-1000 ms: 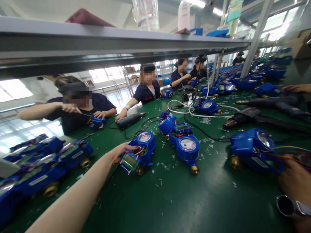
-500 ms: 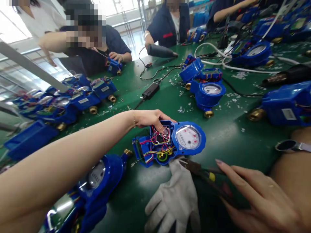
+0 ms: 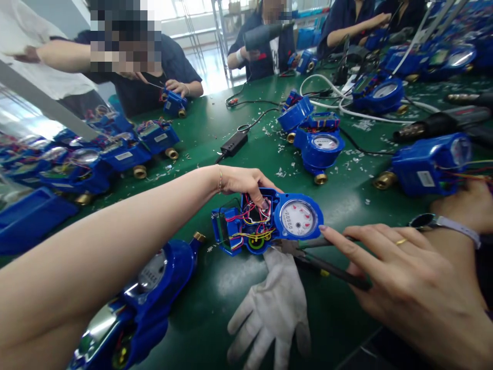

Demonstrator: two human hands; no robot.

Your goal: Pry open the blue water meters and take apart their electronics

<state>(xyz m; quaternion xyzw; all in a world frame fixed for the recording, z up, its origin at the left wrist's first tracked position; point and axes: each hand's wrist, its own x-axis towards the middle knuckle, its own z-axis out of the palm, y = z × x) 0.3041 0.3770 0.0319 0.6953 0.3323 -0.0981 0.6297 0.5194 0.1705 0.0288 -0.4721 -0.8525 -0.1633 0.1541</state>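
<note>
An opened blue water meter [image 3: 269, 220] lies on the green table, its coloured wires bare and its white dial facing up. My left hand [image 3: 246, 184] rests over its top edge, fingers curled into the wiring. My right hand [image 3: 389, 267] grips dark pliers [image 3: 323, 259], index finger stretched along them, the jaws at the meter's lower edge. A white glove [image 3: 273, 308] lies flat just below the meter.
Another blue meter [image 3: 150, 288] lies under my left forearm. More meters [image 3: 319, 144] [image 3: 427, 164] and a row at the left [image 3: 127, 151] crowd the table, with a black adapter [image 3: 233, 145], cables and heat guns [image 3: 435, 125]. Co-workers sit across, handling meters.
My right hand has taken up the pliers and brought them to the meter. My left hand stays in the wiring. The view has shifted slightly downward.
</note>
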